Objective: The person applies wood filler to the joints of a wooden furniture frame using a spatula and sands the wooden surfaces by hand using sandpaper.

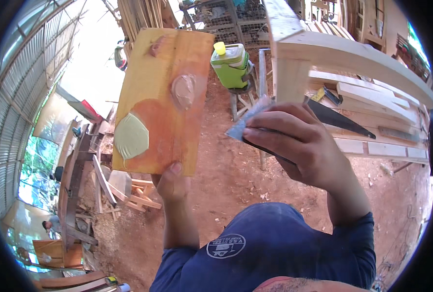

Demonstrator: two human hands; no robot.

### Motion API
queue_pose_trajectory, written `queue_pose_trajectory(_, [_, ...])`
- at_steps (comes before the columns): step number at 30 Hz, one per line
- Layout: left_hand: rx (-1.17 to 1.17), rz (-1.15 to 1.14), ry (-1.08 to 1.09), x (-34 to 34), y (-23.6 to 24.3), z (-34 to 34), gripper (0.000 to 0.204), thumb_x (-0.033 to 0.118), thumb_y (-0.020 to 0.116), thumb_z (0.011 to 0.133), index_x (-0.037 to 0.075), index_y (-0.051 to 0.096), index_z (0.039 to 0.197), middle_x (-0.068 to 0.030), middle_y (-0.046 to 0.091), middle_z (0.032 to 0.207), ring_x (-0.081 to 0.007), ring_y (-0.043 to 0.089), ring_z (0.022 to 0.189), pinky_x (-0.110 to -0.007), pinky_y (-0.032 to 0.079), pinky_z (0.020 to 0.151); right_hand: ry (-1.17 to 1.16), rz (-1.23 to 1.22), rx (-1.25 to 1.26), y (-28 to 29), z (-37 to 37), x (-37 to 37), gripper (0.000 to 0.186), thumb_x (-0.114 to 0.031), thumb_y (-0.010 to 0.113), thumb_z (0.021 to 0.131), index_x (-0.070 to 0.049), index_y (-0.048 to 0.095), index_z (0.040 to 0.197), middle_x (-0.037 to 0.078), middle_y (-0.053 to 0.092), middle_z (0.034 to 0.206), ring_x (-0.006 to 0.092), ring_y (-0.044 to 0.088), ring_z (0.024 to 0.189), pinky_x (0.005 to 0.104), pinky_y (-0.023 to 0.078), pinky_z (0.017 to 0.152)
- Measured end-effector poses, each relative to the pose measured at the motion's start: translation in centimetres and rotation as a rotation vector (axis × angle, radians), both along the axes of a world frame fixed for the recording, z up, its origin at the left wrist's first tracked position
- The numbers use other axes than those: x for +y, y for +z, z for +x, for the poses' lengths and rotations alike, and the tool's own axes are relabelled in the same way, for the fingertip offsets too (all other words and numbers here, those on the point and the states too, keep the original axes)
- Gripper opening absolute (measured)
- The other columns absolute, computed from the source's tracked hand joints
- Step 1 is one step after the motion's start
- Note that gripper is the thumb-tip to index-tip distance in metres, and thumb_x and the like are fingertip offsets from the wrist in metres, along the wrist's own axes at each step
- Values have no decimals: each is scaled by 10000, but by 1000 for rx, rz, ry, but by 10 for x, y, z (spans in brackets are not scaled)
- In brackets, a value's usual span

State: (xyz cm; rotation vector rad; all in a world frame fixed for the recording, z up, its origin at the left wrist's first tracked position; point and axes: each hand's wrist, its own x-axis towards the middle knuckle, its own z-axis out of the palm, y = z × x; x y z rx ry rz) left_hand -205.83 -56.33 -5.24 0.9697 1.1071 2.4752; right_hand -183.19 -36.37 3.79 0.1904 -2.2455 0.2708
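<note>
My left hand (171, 185) grips the lower edge of a flat wooden board (143, 82), its thumb on the face and the other fingers hidden behind. The board is held up in front of me, left of the middle. On it sit a pale green patch of putty (131, 136) and a smaller pinkish patch of putty (183, 91), with a reddish stain around them. My right hand (296, 138) is closed on a thin grey-blue putty scraper (238, 127) with a smeared face. The scraper is apart from the board, to its right.
At the right, a timber frame (352, 48) carries planks, a dark saw blade (340, 119) and a yellow-and-black tool (329, 96). A green jug (231, 70) stands beyond the board. Wood offcuts (138, 194) lie on the dirt floor (236, 180) at left. Another person (53, 225) is far left.
</note>
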Motion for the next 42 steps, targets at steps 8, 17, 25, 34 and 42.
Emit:
queue_pose_trajectory(8, [-113, -29, -31, -75, -15, -40, 1013, 57, 621, 643, 5, 280, 1596, -202, 451, 1538, -411, 442, 1448, -552, 368, 1203, 27, 333, -121, 6, -102, -25, 322, -183, 669, 899, -207, 777, 1201, -62, 679, 1212, 149, 616, 1191, 426, 400, 1043])
queue_pose_trajectory(17, [-162, -91, -98, -111, -24, -77, 1075, 51, 664, 612, 6, 253, 1604, -220, 424, 1558, -424, 433, 1453, -562, 366, 1203, 86, 334, -199, 0, -156, -44, 304, -205, 675, 901, -227, 781, 1185, -90, 691, 1191, 141, 608, 1216, 442, 373, 1062])
queue_pose_trajectory(25, [-195, -65, -142, -115, -30, -90, 1008, 48, 642, 657, -2, 269, 1592, -231, 429, 1551, -426, 438, 1452, -578, 372, 1201, 56, 309, -380, 6, -165, -62, 295, -151, 684, 899, -251, 788, 1157, -116, 693, 1151, 103, 593, 1217, 449, 367, 1069])
queue_pose_trajectory(34, [-215, -183, -83, -95, -50, -83, 943, 116, 639, 678, -35, 322, 1553, -240, 493, 1480, -420, 528, 1365, -552, 415, 1173, 4, 270, -572, 6, -152, -69, 178, -142, 672, 834, -159, 778, 976, -69, 669, 1053, 131, 628, 1095, 437, 410, 972])
queue_pose_trajectory(42, [-260, -255, -123, -75, -51, -48, 907, 253, 628, 681, -39, 405, 1510, -230, 533, 1435, -392, 514, 1365, -505, 419, 1168, -31, 161, -524, 9, -57, -65, 91, -135, 678, 834, -112, 746, 889, -13, 683, 954, 174, 674, 973, 389, 480, 857])
